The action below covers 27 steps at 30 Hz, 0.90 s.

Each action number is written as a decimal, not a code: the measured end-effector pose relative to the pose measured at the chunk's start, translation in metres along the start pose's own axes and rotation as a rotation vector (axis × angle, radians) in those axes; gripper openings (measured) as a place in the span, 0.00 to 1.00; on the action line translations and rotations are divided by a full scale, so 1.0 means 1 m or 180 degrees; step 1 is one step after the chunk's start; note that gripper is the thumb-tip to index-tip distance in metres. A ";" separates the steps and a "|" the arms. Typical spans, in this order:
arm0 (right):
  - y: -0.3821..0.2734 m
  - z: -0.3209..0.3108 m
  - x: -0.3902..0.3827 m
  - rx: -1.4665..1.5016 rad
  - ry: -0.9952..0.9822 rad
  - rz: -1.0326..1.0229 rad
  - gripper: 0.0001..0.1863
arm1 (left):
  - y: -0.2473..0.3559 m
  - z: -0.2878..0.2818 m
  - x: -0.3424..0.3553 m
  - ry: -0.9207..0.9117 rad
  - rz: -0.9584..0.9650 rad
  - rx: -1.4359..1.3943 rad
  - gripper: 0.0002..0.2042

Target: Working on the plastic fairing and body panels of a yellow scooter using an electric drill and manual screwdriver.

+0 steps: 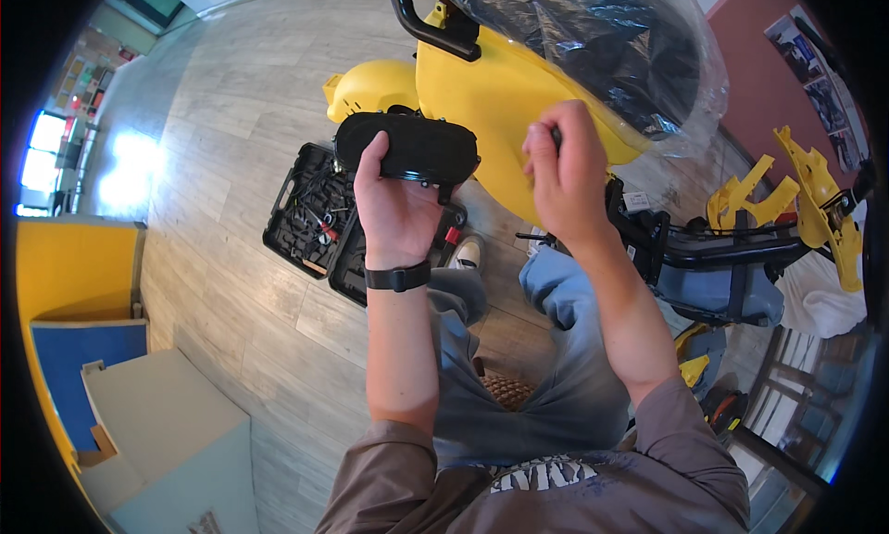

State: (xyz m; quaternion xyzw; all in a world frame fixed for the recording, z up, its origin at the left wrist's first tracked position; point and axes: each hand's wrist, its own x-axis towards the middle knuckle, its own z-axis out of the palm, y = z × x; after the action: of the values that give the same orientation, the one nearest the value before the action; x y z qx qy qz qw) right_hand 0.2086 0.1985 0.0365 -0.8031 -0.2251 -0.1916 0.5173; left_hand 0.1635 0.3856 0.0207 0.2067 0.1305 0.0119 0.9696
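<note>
My left hand [394, 210] is closed round a glossy black oval housing [421, 145], its thumb lying on the near face and small fittings along the rim. To the right of it, my right hand [567, 177] is raised with curled fingers around a small dark item that I cannot make out. That hand is in front of a large yellow body panel [472, 89], apart from the housing. A black tube handle [449, 38] is fixed at the top of the panel. A smaller rounded yellow part [370, 85] shows behind the housing.
An open black toolbox [296, 214] lies on the floor left of my feet. Clear plastic film [602, 43] covers the machine's top. Yellow parts [824, 228] and a black frame [704, 251] stand at the right. A grey cabinet [167, 414] is at lower left.
</note>
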 end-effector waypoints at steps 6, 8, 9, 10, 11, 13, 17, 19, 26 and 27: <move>0.000 0.009 -0.002 -0.0312 -0.0689 -0.0034 0.04 | 0.000 -0.001 0.000 -0.0117 0.0130 -0.0145 0.23; 0.001 0.012 -0.003 -0.0402 -0.0782 0.0011 0.04 | 0.000 -0.001 0.000 -0.0153 0.0151 -0.0139 0.23; 0.002 0.014 -0.003 -0.0408 -0.0800 -0.0039 0.04 | 0.000 -0.002 0.001 -0.0156 0.0147 -0.0138 0.23; 0.003 0.015 -0.003 -0.0413 -0.0818 -0.0089 0.05 | -0.001 -0.004 0.002 -0.0151 0.0159 -0.0154 0.23; 0.002 0.015 -0.003 -0.0415 -0.0815 -0.0089 0.05 | -0.001 -0.004 0.003 -0.0146 0.0173 -0.0170 0.23; 0.001 0.015 -0.004 -0.0347 -0.0829 -0.0072 0.06 | -0.001 -0.005 0.004 -0.0152 0.0170 -0.0167 0.23; 0.001 0.015 -0.003 -0.0327 -0.0804 -0.0126 0.06 | -0.002 -0.003 0.002 -0.0025 0.0155 -0.0005 0.22; 0.002 0.016 -0.003 -0.0302 -0.0810 -0.0148 0.05 | -0.003 -0.001 0.001 -0.0026 0.0168 0.0016 0.22; -0.002 0.013 -0.001 -0.0191 -0.0829 -0.0076 0.04 | -0.004 0.010 -0.005 0.0088 0.0131 0.0142 0.19; -0.002 0.013 0.000 -0.0133 -0.0850 -0.0006 0.04 | -0.003 0.010 -0.005 0.0090 0.0136 0.0144 0.19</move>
State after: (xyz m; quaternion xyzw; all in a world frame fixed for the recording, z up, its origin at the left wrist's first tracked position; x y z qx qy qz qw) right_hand 0.2079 0.2109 0.0330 -0.8319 -0.2888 -0.0881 0.4657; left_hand 0.1613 0.3782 0.0297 0.2311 0.1400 0.0326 0.9623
